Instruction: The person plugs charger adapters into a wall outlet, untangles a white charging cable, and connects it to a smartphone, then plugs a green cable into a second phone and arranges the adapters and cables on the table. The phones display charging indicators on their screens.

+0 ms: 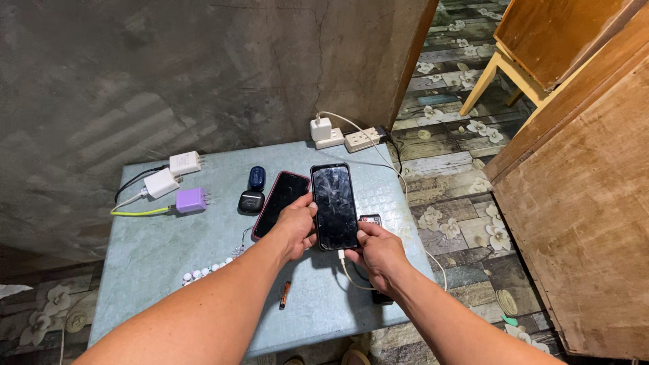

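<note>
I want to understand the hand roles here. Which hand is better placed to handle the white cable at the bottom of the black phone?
The right hand, probably. Its fingers sit at the bottom edge of the black phone, where the white cable meets it. The left hand grips the phone's left side, steadying it.

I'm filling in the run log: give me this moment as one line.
left hand: steadies black phone | right hand: at white cable under phone | red-edged phone: flat on table

Red-edged dark smartphone (280,203): lower end hidden behind the left hand (295,228). Small black device (370,220): mostly covered by the right hand (380,253). Pale wooden chair (534,47): cut off by the top edge.
</note>
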